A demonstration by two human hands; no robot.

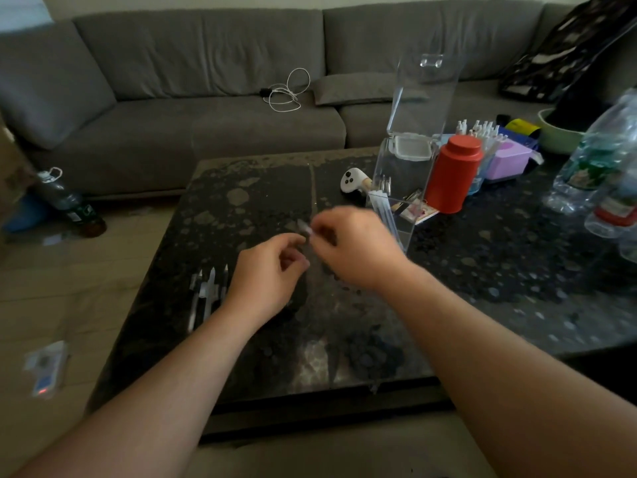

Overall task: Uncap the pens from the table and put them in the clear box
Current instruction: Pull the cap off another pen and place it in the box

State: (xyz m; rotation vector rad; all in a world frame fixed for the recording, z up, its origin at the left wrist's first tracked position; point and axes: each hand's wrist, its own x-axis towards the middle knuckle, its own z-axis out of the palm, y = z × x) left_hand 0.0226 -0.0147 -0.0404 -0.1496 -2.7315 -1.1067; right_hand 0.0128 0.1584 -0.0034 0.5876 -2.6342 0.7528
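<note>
Above the middle of the dark stone table (pixel 482 288), both hands meet on one blurred pen (pixel 305 228). My right hand (pixel 355 246) pinches its upper end. My left hand (pixel 269 274) is closed just below it; what its fingers hold is hidden. Three capped pens (pixel 206 294) lie side by side on the table, left of my left hand. The clear box (pixel 403 188) stands open to the right of my right hand, lid up, with several white pens leaning inside.
A red canister (pixel 453 174), a white game controller (pixel 353 181), a purple box (pixel 506 160) and plastic bottles (pixel 599 160) crowd the table's right side. A grey sofa (pixel 206 98) runs behind. A bottle (pixel 69 201) lies on the floor at the left.
</note>
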